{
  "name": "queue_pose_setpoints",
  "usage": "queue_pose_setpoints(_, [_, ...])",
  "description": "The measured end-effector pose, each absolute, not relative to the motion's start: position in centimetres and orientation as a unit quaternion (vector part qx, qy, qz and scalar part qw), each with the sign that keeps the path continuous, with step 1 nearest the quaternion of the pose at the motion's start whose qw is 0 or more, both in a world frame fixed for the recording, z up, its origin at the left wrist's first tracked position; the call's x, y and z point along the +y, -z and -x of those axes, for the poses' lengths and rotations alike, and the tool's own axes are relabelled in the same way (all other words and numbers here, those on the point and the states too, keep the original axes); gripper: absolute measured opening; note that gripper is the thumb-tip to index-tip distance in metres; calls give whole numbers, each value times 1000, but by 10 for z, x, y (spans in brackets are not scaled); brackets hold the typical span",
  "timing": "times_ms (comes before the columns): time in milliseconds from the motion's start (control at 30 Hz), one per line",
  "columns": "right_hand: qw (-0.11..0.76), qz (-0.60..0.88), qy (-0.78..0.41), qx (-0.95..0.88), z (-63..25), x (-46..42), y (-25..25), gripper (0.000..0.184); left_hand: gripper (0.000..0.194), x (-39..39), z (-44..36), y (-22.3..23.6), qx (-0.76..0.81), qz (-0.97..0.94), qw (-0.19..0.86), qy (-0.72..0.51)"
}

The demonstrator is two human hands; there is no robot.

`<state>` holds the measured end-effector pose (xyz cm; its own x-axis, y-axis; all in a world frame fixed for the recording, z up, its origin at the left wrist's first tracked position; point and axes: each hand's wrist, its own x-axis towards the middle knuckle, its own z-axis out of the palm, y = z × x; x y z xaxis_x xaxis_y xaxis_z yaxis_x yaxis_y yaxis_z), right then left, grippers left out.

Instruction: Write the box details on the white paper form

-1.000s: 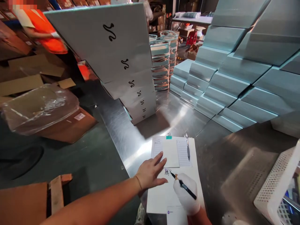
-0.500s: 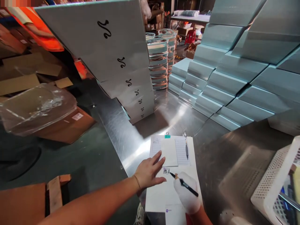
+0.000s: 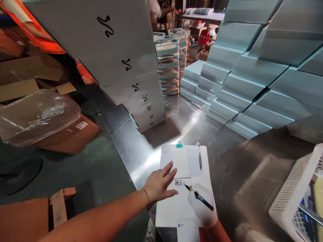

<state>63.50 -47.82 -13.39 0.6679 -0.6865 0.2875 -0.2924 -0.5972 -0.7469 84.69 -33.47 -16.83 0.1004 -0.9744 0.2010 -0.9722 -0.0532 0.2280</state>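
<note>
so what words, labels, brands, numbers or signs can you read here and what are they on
"精", seemingly, handwritten in black on the white paper; the strokes after it are unclear.
Black squiggles down the white box stack: no word I can make out.
Too small: print on the lined sheet, purple logo on the slip, lettering on the black marker.
Blurred: label on the brown carton.
</note>
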Motion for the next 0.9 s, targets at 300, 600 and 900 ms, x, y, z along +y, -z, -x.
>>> queue_pose_setpoints(300, [339, 852, 292, 272, -636, -477, 132, 30, 89, -334, -846, 170, -672, -721, 167, -10])
queue_pose_setpoints(600, [315, 839, 323, 303, -629, -479, 152, 30, 89, -334, -847, 167, -672, -721, 170, -2])
queue_pose_setpoints(900, [242, 859, 328, 310, -631, -479, 144, 30, 88, -334, -846, 165, -673, -721, 167, -15])
